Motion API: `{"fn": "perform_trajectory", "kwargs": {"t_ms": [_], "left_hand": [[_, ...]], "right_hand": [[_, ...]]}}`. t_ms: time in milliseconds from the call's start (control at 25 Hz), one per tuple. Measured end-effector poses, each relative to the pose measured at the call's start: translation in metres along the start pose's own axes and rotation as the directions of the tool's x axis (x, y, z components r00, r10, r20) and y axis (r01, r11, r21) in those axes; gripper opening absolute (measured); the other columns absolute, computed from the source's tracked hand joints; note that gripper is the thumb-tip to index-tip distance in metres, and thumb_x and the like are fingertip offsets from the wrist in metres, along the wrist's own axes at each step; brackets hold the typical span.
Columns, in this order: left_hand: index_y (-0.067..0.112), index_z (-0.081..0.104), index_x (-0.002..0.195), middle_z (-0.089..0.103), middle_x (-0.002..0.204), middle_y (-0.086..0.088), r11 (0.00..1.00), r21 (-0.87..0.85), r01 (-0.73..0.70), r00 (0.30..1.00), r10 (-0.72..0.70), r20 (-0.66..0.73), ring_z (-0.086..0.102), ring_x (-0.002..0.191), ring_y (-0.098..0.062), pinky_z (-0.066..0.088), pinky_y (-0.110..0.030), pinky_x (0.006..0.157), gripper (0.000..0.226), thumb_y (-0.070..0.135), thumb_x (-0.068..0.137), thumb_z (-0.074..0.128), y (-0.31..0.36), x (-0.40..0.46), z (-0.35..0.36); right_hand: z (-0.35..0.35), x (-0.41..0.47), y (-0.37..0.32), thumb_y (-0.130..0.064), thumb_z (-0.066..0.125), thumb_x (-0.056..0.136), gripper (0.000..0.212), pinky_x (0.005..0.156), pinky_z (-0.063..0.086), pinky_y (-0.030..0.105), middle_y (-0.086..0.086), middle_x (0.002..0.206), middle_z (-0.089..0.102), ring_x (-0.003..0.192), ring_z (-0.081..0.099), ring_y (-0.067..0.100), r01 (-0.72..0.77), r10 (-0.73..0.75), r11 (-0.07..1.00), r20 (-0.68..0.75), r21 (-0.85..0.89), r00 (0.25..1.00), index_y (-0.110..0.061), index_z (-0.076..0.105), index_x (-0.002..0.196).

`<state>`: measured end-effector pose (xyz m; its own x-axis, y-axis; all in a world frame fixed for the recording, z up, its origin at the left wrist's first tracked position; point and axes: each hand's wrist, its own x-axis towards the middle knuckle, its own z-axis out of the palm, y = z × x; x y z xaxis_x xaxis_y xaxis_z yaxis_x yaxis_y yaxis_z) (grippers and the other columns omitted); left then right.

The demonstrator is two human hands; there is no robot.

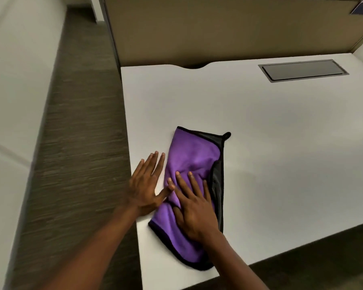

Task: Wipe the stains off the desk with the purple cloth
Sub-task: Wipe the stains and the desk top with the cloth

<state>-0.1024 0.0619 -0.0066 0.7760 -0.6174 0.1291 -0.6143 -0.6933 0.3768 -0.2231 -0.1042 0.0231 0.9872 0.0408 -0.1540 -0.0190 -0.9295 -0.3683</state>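
Observation:
The purple cloth (194, 155), edged in black with a grey underside folded out along its right side, lies flat near the front left corner of the white desk (281, 143). My right hand (194, 208) presses flat on the cloth's near half, fingers spread. My left hand (147, 185) rests flat on the bare desk just left of the cloth, fingers apart, its thumb touching the cloth's edge. I see no distinct stains on the visible desk surface.
A grey cable hatch (303, 70) is set into the desk at the back right. A tan partition wall (218, 28) stands behind the desk. The desk's left edge drops to grey carpet (76, 143), and its front edge runs close to my arms.

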Motion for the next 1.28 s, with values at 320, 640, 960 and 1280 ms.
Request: {"fn": "perform_trajectory", "kwargs": {"t_ms": [320, 640, 960, 1280], "left_hand": [[0.029, -0.005, 0.163, 0.002, 0.172, -0.003, 0.998, -0.036, 0.061, 0.997, -0.059, 0.052, -0.001, 0.159, -0.016, 0.011, -0.047, 0.128, 0.087, 0.078, 0.095, 0.020, 0.004, -0.002, -0.005], [0.027, 0.002, 0.163, 0.011, 0.171, -0.006, 0.999, -0.014, 0.041, 0.998, -0.040, 0.058, 0.005, 0.159, -0.019, 0.018, -0.049, 0.126, 0.088, 0.079, 0.095, 0.022, 0.004, 0.001, -0.006], [0.030, -0.011, 0.161, -0.002, 0.172, -0.007, 0.997, 0.046, 0.067, 0.992, -0.071, 0.100, -0.004, 0.159, -0.020, 0.011, -0.047, 0.128, 0.089, 0.080, 0.094, 0.016, 0.010, -0.002, -0.012], [0.027, 0.005, 0.163, 0.012, 0.171, -0.005, 0.999, -0.002, 0.053, 0.998, -0.053, 0.021, 0.006, 0.159, -0.018, 0.016, -0.048, 0.127, 0.085, 0.076, 0.097, 0.025, 0.009, 0.000, -0.008]], "right_hand": [[-0.046, 0.007, 0.117, -0.061, 0.011, 0.100, 0.060, 0.128, 0.002, 0.050, -0.016, 0.167, 0.000, 0.159, 0.009, 0.025, -0.320, 0.310, 0.944, -0.113, -0.077, 0.944, -0.050, 0.002, 0.158], [-0.018, 0.067, 0.026, -0.058, 0.015, 0.103, 0.063, 0.123, -0.007, 0.062, -0.010, 0.172, -0.006, 0.158, -0.015, 0.026, -0.126, 0.120, 0.981, -0.048, -0.148, 0.992, -0.040, 0.003, 0.162], [-0.038, -0.049, 0.118, -0.063, 0.008, 0.102, 0.061, 0.128, -0.001, 0.043, -0.013, 0.169, 0.000, 0.159, 0.006, 0.024, -0.147, 0.143, 0.981, -0.043, -0.123, 0.989, -0.047, 0.000, 0.160], [-0.038, 0.087, 0.071, -0.056, 0.018, 0.103, 0.062, 0.119, -0.004, 0.067, -0.011, 0.172, -0.001, 0.158, -0.007, 0.030, -0.235, 0.229, 0.966, -0.066, -0.106, 0.971, -0.040, 0.005, 0.162]]}}
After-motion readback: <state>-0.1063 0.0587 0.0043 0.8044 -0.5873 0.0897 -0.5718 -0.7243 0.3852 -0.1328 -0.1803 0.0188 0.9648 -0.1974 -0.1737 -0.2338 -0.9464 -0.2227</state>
